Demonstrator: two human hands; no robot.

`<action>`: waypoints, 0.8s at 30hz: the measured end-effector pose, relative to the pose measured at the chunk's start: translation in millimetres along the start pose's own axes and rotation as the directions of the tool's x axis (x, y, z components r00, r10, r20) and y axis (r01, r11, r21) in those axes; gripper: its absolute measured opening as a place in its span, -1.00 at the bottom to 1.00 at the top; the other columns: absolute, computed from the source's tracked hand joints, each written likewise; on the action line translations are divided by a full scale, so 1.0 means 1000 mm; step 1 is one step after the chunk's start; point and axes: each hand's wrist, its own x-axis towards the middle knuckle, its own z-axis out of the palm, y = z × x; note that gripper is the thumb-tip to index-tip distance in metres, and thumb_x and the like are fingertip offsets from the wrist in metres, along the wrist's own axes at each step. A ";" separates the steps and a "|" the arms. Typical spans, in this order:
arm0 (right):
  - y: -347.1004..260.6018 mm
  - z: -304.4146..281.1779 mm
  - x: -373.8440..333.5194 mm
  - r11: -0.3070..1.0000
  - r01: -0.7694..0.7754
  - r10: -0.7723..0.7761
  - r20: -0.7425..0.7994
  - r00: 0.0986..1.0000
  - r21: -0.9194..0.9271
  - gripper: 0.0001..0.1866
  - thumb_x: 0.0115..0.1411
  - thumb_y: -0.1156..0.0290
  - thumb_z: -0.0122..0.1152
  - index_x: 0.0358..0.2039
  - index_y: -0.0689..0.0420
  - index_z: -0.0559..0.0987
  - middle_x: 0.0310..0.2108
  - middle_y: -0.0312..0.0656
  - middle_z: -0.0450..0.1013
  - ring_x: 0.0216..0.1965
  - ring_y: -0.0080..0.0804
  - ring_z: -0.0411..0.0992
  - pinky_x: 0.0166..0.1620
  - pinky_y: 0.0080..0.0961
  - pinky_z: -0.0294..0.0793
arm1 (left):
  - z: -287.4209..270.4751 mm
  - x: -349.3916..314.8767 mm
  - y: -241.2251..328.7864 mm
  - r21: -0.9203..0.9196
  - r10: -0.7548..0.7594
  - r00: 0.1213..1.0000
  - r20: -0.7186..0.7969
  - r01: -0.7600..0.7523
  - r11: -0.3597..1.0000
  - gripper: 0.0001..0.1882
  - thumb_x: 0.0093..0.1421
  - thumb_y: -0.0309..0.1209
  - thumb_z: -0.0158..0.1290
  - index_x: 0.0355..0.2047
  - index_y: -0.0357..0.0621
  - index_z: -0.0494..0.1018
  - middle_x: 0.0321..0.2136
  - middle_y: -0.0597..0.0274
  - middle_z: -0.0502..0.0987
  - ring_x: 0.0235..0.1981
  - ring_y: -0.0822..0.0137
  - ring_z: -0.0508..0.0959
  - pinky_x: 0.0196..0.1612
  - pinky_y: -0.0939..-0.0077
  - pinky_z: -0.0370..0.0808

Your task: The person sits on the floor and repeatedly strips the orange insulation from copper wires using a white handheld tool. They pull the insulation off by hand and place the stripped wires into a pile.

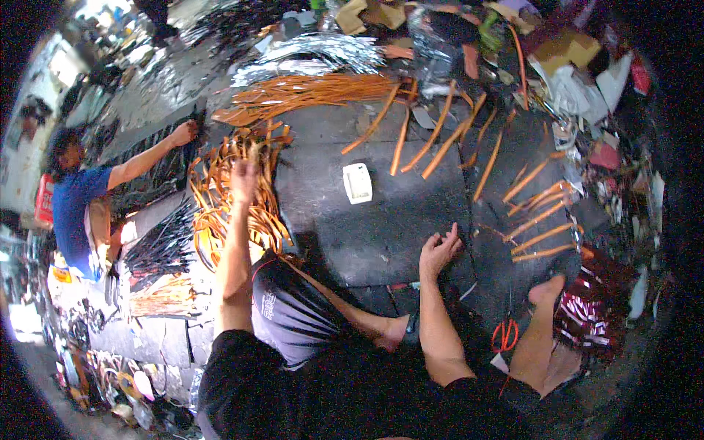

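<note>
My left hand [244,182] is over a tangled heap of orange strips [213,172] at my left. Motion blurs its fingers, so I cannot make out whether it grips a strip. My right hand [440,254] hangs above the dark mat [352,253], fingers apart and nothing in them. Between and beyond my hands a small white box-like object [358,182] rests on the mat. Single orange strips [438,132] lie spaced out in an arc along the mat's far and right sides. Red-handled scissors [504,335] lie near my right foot [547,290].
Long orange strips [308,94] form a bundle at the far edge, with silvery strips [308,59] behind. A co-worker in blue [77,198] sits at the left by black strips [158,238]. Scrap [579,92] piles up far right; shiny maroon material [590,308] lies at right.
</note>
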 end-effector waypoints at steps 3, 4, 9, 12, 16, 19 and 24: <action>0.013 -0.003 0.006 0.998 0.032 -0.028 -0.066 0.997 0.048 -0.38 0.14 0.52 0.13 0.24 0.16 0.21 -0.11 0.03 0.28 -0.13 -0.15 0.32 -0.07 -0.30 0.37 | -0.052 0.012 0.049 0.051 0.433 0.878 -0.204 -0.433 0.900 -0.65 0.34 -0.11 -0.08 -0.30 -0.15 0.46 -0.40 0.35 0.45 -0.41 0.52 0.41 -0.33 0.59 0.37; 0.026 -0.007 0.014 0.998 -0.002 0.008 -0.105 0.994 0.066 -0.37 0.15 0.48 0.17 0.23 0.16 0.22 -0.10 0.01 0.27 -0.16 -0.22 0.31 -0.08 -0.35 0.37 | -0.057 0.002 0.090 -0.150 0.341 0.935 -0.098 -0.353 0.924 -0.68 0.34 -0.15 -0.06 -0.30 -0.16 0.47 -0.44 0.39 0.42 -0.44 0.54 0.35 -0.37 0.62 0.30; -0.060 -0.012 0.021 0.913 -0.022 -0.038 0.138 0.990 0.408 -0.51 0.22 0.43 0.19 0.15 0.18 0.33 -0.26 -0.23 0.38 -0.34 -0.50 0.33 -0.23 -0.56 0.40 | -0.127 -0.046 0.199 -0.180 0.272 0.896 0.352 -0.220 0.959 -0.80 0.32 -0.31 -0.02 -0.27 -0.18 0.49 -0.49 0.45 0.41 -0.47 0.57 0.33 -0.40 0.66 0.26; -0.182 -0.028 0.010 0.656 0.170 -0.539 0.299 0.787 0.736 -0.39 0.14 0.46 0.29 0.19 0.21 0.29 0.09 -0.06 0.37 0.05 -0.30 0.38 0.12 -0.37 0.35 | -0.130 -0.082 0.234 -0.095 0.206 0.670 0.714 -0.198 0.976 -0.90 0.21 -0.48 0.07 -0.34 -0.28 0.49 -0.53 0.39 0.46 -0.46 0.54 0.41 -0.37 0.63 0.34; -0.230 -0.025 -0.002 0.697 0.115 -0.665 0.580 0.470 0.708 -0.45 0.28 0.29 0.09 0.24 0.16 0.25 -0.08 0.02 0.38 -0.10 -0.17 0.37 -0.04 -0.32 0.34 | -0.078 -0.124 0.265 -0.040 0.239 0.445 0.863 -0.411 0.911 -0.84 0.20 -0.38 0.11 -0.35 -0.25 0.54 -0.67 0.22 0.48 -0.64 0.48 0.39 -0.55 0.47 0.31; -0.193 -0.016 0.010 0.691 -0.184 -0.644 0.712 0.280 0.699 -0.52 0.29 0.46 0.01 0.23 0.07 0.28 -0.42 -0.25 0.39 -0.45 -0.51 0.32 -0.36 -0.52 0.36 | -0.063 -0.117 0.221 -0.009 0.176 0.452 0.875 -0.346 0.938 -0.81 0.23 -0.33 0.09 -0.34 -0.22 0.55 -0.66 0.28 0.47 -0.64 0.50 0.37 -0.54 0.49 0.28; -0.084 -0.035 0.090 0.864 -0.207 -0.419 0.884 0.207 0.458 -0.60 0.28 0.49 0.06 0.14 0.10 0.41 -0.41 -0.27 0.52 -0.35 -0.59 0.47 -0.27 -0.59 0.46 | -0.009 -0.114 0.139 -0.088 0.125 0.422 0.898 -0.106 0.990 -0.80 0.27 -0.34 0.05 -0.27 -0.24 0.54 -0.58 0.28 0.52 -0.51 0.52 0.45 -0.42 0.54 0.35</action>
